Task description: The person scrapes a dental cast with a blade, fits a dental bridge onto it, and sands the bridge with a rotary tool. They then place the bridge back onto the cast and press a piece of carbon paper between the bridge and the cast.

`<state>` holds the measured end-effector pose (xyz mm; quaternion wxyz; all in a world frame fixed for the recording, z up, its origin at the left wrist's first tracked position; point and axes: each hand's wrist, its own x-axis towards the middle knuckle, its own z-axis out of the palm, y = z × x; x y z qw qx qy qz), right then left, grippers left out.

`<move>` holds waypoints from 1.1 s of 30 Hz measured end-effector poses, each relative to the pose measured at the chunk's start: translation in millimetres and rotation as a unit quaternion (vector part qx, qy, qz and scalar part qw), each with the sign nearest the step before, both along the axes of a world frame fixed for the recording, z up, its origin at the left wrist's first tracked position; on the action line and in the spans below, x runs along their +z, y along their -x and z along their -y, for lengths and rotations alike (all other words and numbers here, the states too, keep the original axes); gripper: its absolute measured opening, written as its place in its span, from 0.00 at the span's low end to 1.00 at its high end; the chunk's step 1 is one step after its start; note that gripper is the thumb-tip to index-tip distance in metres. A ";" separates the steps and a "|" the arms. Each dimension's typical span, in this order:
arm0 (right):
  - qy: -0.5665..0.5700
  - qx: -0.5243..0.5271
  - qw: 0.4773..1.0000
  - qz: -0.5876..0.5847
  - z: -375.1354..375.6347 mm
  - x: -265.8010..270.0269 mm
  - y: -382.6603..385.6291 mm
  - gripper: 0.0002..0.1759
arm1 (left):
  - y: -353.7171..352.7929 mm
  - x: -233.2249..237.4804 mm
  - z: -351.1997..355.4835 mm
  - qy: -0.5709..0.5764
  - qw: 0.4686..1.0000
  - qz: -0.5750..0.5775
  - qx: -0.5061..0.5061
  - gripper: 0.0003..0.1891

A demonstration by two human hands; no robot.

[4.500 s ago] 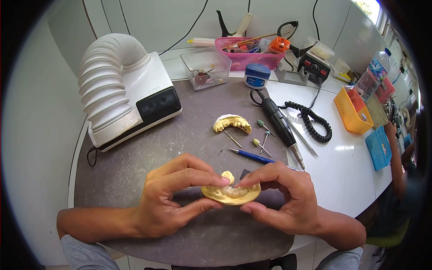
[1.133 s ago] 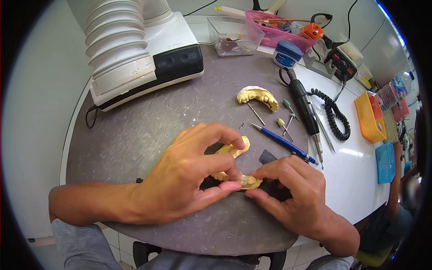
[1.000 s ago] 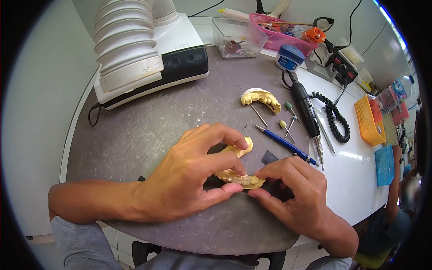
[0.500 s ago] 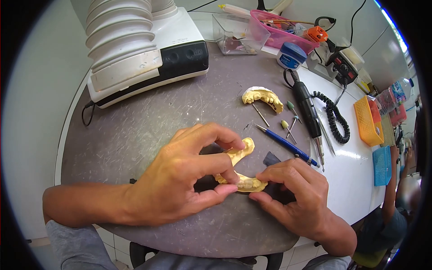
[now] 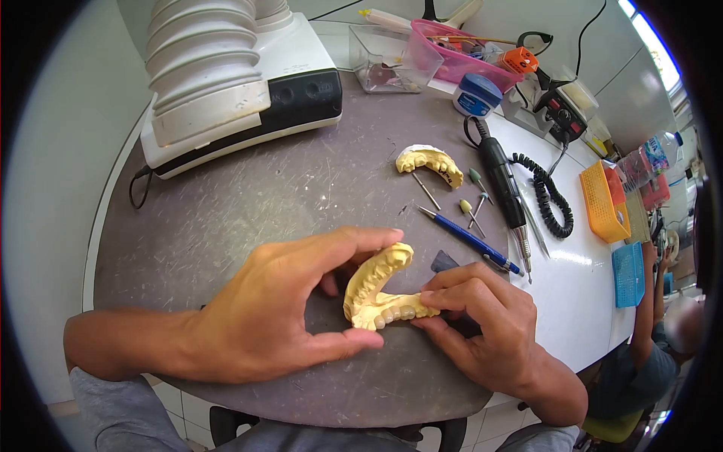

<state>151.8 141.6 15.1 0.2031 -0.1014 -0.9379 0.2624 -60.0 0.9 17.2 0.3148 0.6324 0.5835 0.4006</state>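
Note:
A yellow dental arch model (image 5: 365, 285) is held just above the grey work surface. Several translucent, greyish tooth pieces (image 5: 395, 314) sit along its near right side. My right hand (image 5: 489, 324) pinches the model's right end between thumb and fingers. Around the left side of the model my left hand (image 5: 301, 309) is spread, thumb and fingers apart, with the fingertips behind the far part partly hidden. Beyond them lies a second yellow arch model (image 5: 429, 164) with a white edge. A blue pen (image 5: 471, 239) and a small dark piece (image 5: 444, 261) lie near my right hand.
A white ribbed-hose unit (image 5: 241, 113) stands at the back left. Rotary burs (image 5: 465, 205), a black handpiece (image 5: 501, 177) and its coiled cord lie right. Behind are a clear box (image 5: 392, 64), pink basket (image 5: 459, 64) and blue jar (image 5: 477, 95). Another person (image 5: 640, 369) is far right.
The model has turned, so more of its left side and the greyish teeth show. My left fingers have opened away from it. The whole view has shifted slightly.

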 end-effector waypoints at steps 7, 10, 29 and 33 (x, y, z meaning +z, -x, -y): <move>-0.009 0.028 0.999 -0.042 -10.8 18.6 -2.1 0.19 | -3.4 -5.8 0.9 -0.090 0.995 -0.051 -0.009 0.40; -0.072 -0.020 0.996 -0.040 -16.7 25.8 -16.3 0.17 | -3.5 -8.5 -0.6 -0.134 0.987 -0.081 -0.028 0.38; -0.054 0.051 0.997 0.002 -2.6 -0.3 6.3 0.21 | -13.2 -17.4 1.7 -0.216 0.970 -0.096 -0.053 0.32; -0.059 0.049 0.997 -0.001 -2.6 -0.5 7.6 0.19 | -13.9 -16.1 3.2 -0.212 0.971 -0.097 -0.055 0.29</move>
